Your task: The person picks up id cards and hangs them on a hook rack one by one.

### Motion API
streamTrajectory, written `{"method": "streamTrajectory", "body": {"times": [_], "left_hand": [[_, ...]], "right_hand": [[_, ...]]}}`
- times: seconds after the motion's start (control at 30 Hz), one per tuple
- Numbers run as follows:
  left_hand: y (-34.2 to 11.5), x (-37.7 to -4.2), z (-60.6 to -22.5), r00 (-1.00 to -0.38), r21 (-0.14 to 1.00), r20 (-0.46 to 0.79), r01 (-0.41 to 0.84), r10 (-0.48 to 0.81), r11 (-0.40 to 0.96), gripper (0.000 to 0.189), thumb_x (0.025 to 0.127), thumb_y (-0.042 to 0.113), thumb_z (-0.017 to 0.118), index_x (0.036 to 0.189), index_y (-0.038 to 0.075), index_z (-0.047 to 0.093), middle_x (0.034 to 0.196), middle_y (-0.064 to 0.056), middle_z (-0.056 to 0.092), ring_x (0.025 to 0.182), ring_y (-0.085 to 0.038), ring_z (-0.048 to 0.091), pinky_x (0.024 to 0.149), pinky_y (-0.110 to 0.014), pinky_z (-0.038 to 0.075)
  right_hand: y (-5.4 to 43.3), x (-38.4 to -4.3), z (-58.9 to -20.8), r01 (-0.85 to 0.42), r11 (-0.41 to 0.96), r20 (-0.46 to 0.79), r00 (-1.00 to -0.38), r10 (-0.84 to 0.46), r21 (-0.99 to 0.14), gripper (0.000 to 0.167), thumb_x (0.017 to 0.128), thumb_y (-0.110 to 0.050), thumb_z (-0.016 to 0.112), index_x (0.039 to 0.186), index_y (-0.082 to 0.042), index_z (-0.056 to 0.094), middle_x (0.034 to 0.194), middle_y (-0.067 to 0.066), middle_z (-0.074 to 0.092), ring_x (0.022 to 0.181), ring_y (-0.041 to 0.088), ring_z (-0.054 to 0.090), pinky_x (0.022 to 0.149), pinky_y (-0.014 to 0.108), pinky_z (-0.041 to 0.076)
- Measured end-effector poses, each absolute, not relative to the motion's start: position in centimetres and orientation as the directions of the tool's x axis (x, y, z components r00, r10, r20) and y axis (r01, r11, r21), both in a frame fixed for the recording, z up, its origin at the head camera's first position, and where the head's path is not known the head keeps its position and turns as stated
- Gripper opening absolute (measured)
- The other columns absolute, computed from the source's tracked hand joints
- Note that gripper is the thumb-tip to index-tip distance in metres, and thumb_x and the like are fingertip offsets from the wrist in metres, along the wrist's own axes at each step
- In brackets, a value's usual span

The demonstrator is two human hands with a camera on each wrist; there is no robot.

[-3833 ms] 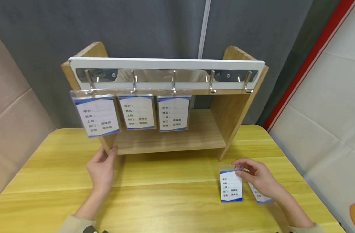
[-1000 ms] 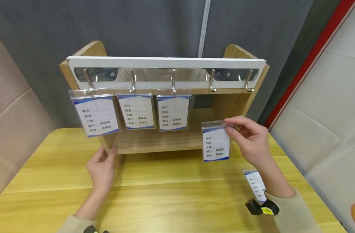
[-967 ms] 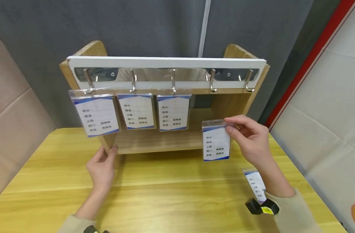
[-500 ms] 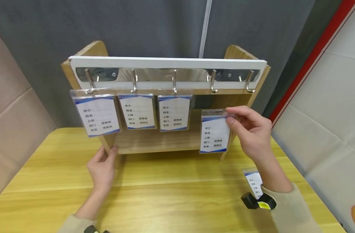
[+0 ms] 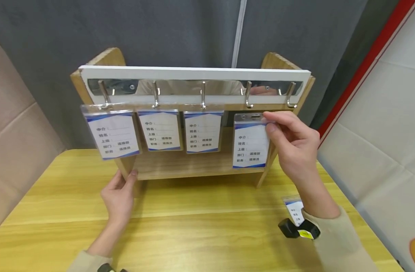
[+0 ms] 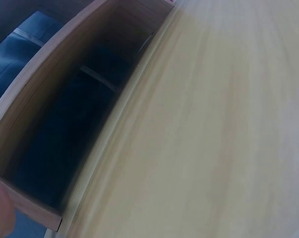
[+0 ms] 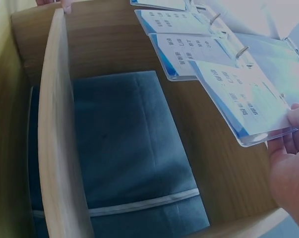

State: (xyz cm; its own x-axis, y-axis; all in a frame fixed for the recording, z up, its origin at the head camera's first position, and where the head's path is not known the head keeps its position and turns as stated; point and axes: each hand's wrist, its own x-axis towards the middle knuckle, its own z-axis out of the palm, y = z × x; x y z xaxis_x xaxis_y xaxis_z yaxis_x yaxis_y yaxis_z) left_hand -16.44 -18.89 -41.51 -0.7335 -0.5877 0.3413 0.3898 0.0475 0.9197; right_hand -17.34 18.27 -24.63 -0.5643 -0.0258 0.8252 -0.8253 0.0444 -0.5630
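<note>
My right hand (image 5: 296,147) pinches the upper right corner of a clear-sleeved name badge (image 5: 251,147) between thumb and fingers. The badge hangs upright, its slot a little below the fourth hook (image 5: 248,94). In the right wrist view, the same badge (image 7: 246,104) lies between those fingertips at the right. My left hand (image 5: 119,198) grips the lower left side panel of a wooden rack (image 5: 194,166). Three like badges hang from the hooks at left: the first (image 5: 113,134), the second (image 5: 160,130) and the third (image 5: 203,132).
Another badge (image 5: 294,210) lies on the table (image 5: 180,234), partly hidden by the right wrist's black camera (image 5: 299,228). The fifth hook (image 5: 290,94) holds no badge. A grey partition (image 5: 180,34) stands behind the rack, and a white panel (image 5: 381,124) at right.
My right hand has picked the badge up off the table and raised it toward the fourth hook, still rising over the last second. My left hand stays on the rack.
</note>
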Motion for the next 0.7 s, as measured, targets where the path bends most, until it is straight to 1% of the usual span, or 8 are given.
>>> {"method": "streamTrajectory", "body": {"times": [0.13, 0.27, 0.43, 0.53, 0.63, 0.7], "left_hand": [[-18.9, -16.5, -41.6, -0.736, 0.918, 0.344, 0.393, -0.584, 0.046, 0.032, 0.093, -0.004, 0.07, 0.125, 0.0, 0.071, 0.119, -0.014, 0.07, 0.099, -0.002, 0.071, 0.087, -0.018, 0.058], [-19.0, -16.5, -41.6, -0.737, 0.918, 0.345, 0.395, -0.581, 0.044, 0.032, 0.093, -0.004, 0.07, 0.125, 0.0, 0.071, 0.119, -0.015, 0.069, 0.099, -0.002, 0.071, 0.088, -0.018, 0.058], [-19.0, -16.5, -41.6, -0.734, 0.914, 0.353, 0.402, -0.581, 0.048, 0.031, 0.093, -0.004, 0.07, 0.124, 0.0, 0.071, 0.116, -0.009, 0.072, 0.099, -0.002, 0.071, 0.088, -0.018, 0.058], [-19.0, -16.6, -41.7, -0.731, 0.913, 0.356, 0.404, -0.582, 0.052, 0.031, 0.093, -0.004, 0.069, 0.124, 0.0, 0.071, 0.114, -0.004, 0.073, 0.099, -0.002, 0.071, 0.087, -0.018, 0.058], [-19.0, -16.5, -41.6, -0.731, 0.916, 0.35, 0.397, -0.586, 0.052, 0.031, 0.093, -0.004, 0.069, 0.124, 0.0, 0.071, 0.115, -0.006, 0.073, 0.099, -0.002, 0.071, 0.086, -0.018, 0.058], [-18.9, -16.5, -41.6, -0.734, 0.918, 0.344, 0.393, -0.586, 0.048, 0.031, 0.093, -0.003, 0.07, 0.124, 0.0, 0.071, 0.116, -0.01, 0.072, 0.099, -0.002, 0.071, 0.086, -0.018, 0.058]], "right_hand": [[17.7, -17.5, -24.2, -0.832, 0.032, 0.832, -0.554, -0.015, -0.554, 0.026, 0.097, 0.014, 0.059, 0.119, 0.008, 0.071, 0.115, 0.013, 0.071, 0.102, 0.025, 0.062, 0.094, 0.022, 0.057], [17.2, -17.7, -23.9, -0.841, 0.008, 0.841, -0.542, 0.0, -0.542, 0.026, 0.097, 0.014, 0.058, 0.118, 0.009, 0.071, 0.113, 0.014, 0.071, 0.101, 0.025, 0.063, 0.093, 0.023, 0.057], [16.7, -17.7, -23.7, -0.841, -0.013, 0.841, -0.541, 0.02, -0.54, 0.026, 0.097, 0.014, 0.058, 0.118, 0.008, 0.072, 0.112, 0.014, 0.071, 0.101, 0.025, 0.063, 0.094, 0.025, 0.057], [16.5, -17.6, -23.6, -0.848, 0.019, 0.848, -0.529, 0.029, -0.529, 0.027, 0.097, 0.013, 0.058, 0.12, 0.007, 0.071, 0.115, 0.014, 0.07, 0.104, 0.026, 0.063, 0.096, 0.025, 0.057], [16.2, -17.6, -23.4, -0.856, 0.083, 0.86, -0.509, 0.041, -0.511, 0.027, 0.097, 0.013, 0.059, 0.121, 0.007, 0.071, 0.117, 0.013, 0.07, 0.106, 0.025, 0.063, 0.097, 0.024, 0.056], [16.0, -17.6, -23.4, -0.859, 0.133, 0.869, -0.493, 0.047, -0.494, 0.028, 0.095, 0.015, 0.06, 0.12, 0.008, 0.071, 0.116, 0.012, 0.07, 0.103, 0.024, 0.063, 0.094, 0.022, 0.057]]}}
